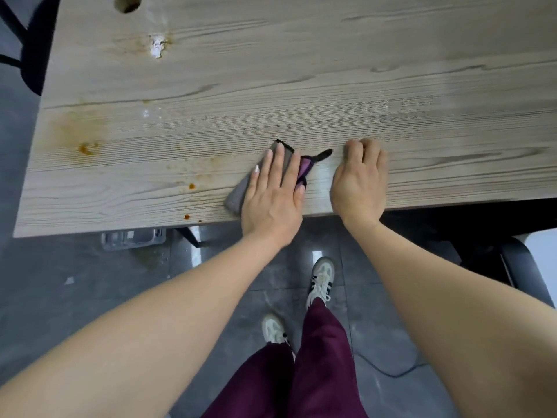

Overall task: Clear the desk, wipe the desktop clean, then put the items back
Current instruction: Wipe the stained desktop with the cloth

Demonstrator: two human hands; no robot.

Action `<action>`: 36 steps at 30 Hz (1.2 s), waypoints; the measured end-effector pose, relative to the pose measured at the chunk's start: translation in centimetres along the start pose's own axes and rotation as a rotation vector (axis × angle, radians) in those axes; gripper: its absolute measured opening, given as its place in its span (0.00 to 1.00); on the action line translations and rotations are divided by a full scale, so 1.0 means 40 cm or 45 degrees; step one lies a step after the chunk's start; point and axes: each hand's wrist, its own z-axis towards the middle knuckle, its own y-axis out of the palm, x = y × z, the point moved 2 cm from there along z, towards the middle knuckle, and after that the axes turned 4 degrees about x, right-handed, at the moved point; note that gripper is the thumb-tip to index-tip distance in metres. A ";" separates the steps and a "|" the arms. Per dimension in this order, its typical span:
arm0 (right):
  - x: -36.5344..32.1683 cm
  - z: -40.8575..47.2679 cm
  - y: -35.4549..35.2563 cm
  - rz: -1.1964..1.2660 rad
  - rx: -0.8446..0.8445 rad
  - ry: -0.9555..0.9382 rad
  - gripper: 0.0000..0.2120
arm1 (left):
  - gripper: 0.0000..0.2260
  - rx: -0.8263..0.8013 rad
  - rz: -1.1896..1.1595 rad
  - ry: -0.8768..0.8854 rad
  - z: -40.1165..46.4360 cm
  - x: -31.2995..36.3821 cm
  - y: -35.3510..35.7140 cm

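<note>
Desk (pixel 301 70): pale grey wood-grain top, long straight grain lines, square near edge running roughly 8 to 3 o'clock across frame. Round cable hole (pixel 127 3) at 11 o'clock. Orange-brown stains (pixel 86 147) at 9 o'clock, small red-orange spots by the near edge at 8, a whitish chipped patch (pixel 158 46) toward 11.

Cloth (pixel 241 191): grey, folded to a flat rectangle with dark trim and a purple inner layer, lying just inside the near edge, dead centre.

Left hand (pixel 274 194): flat, fingers straight, pressing down on the cloth. Right hand (pixel 358 179): just beside at 3 o'clock, fingers curled under, knuckles on the bare top, holding nothing I can see.

Top is bare from 12 round to 3. Below the edge: dark grey tiled floor (pixel 90 297), white sneakers, maroon trousers.
</note>
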 end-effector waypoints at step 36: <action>-0.001 0.001 -0.007 0.018 -0.121 0.007 0.12 | 0.26 0.035 -0.029 -0.120 0.120 -0.174 -0.029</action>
